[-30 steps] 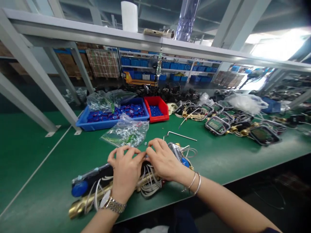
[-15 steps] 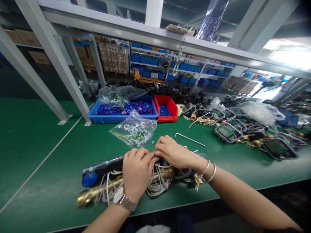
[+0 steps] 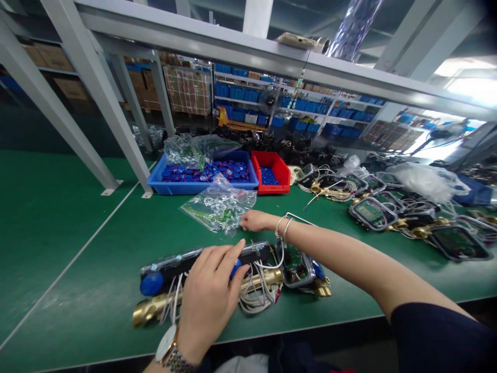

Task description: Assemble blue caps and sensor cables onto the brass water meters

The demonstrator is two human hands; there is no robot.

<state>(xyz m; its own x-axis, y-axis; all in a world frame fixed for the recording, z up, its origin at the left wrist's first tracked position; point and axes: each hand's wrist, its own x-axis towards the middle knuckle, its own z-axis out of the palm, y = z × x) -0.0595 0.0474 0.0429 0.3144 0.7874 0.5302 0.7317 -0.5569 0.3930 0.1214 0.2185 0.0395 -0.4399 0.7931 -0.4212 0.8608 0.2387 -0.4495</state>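
Since the earlier frame, the right hand (image 3: 252, 221) has moved from beside the left hand (image 3: 207, 292) to the right side of the clear plastic bag (image 3: 209, 211). At left, near the front edge of the green workbench (image 3: 93, 280), lies a brass pipe assembly (image 3: 149, 310) with pale wires; a black housing (image 3: 173, 269) with a blue round cap (image 3: 151, 284) lies just behind it. The left hand is over both, thumb and forefinger apart, a blue disc (image 3: 235, 268) visible between them; whether it is touched cannot be told. Behind stands the blue bin (image 3: 202, 189) of blue discs, with the bag of small pale parts before it. The right hand's fingers are gathered narrowly at the bag; whether they hold a part cannot be told. Farther right are the red bin (image 3: 274, 189), a framed circuit housing (image 3: 297, 267) near the front edge, an L-shaped hex key (image 3: 301, 218) partly behind the right wrist, and wired meter units (image 3: 371, 213) towards the right end.
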